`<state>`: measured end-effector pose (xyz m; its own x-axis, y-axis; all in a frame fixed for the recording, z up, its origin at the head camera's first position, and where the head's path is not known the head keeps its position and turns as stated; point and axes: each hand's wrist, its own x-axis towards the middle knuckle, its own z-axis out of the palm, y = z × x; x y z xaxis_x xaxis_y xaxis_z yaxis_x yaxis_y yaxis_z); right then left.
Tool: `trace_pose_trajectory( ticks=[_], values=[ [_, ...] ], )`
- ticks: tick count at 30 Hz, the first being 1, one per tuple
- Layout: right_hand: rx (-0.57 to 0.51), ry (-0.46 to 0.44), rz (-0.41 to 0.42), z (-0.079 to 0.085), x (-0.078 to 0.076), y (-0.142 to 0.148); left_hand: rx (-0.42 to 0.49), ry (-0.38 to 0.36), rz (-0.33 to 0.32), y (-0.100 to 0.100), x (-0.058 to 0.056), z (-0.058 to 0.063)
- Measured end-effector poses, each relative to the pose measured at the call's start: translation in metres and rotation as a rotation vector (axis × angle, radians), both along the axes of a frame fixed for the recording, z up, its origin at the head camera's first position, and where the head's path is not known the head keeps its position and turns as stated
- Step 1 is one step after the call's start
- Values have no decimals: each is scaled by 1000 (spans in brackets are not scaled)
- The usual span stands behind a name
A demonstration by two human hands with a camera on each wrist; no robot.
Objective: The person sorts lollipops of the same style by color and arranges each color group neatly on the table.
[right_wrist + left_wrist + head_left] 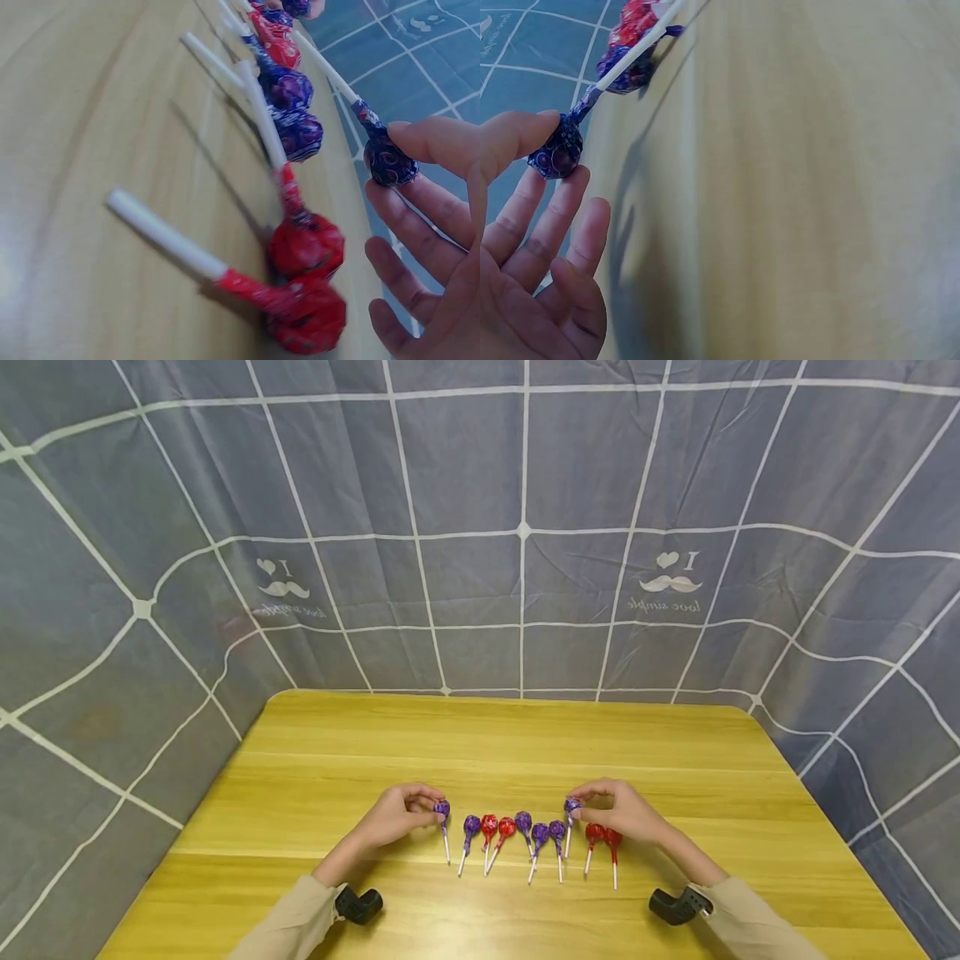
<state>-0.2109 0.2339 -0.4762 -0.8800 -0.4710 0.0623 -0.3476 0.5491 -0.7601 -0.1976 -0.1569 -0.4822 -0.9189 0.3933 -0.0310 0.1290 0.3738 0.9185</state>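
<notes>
I see left hand at the lollipop row's nine o'clock, right hand at two, pinching purple heads, likely for control.

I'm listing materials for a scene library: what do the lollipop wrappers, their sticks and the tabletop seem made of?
Lollipop wrappers: probably thin plastic film, glossy; they crinkle and catch highlights.
Sticks: smooth and white, plastic or rolled paper; the look leaves it open.
Tabletop: wood or wood-look laminate with a slight sheen; grain streaks and glare show.
</notes>
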Motion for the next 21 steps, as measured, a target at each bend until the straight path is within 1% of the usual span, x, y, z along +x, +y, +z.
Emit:
trace_pose_trajectory(
  ticks=[6,12,16,21],
  values=[
    [13,22,-30,11,-8,-9,-8,20,17,0,-6,12],
    [3,23,-77,23,-15,-20,-25,60,37,1,-13,22],
    [4,36,-84,26,-21,-25,-53,84,58,2,-18,27],
    [-14,18,-96,29,-33,-32,-63,89,84,4,-24,32]
  ],
)
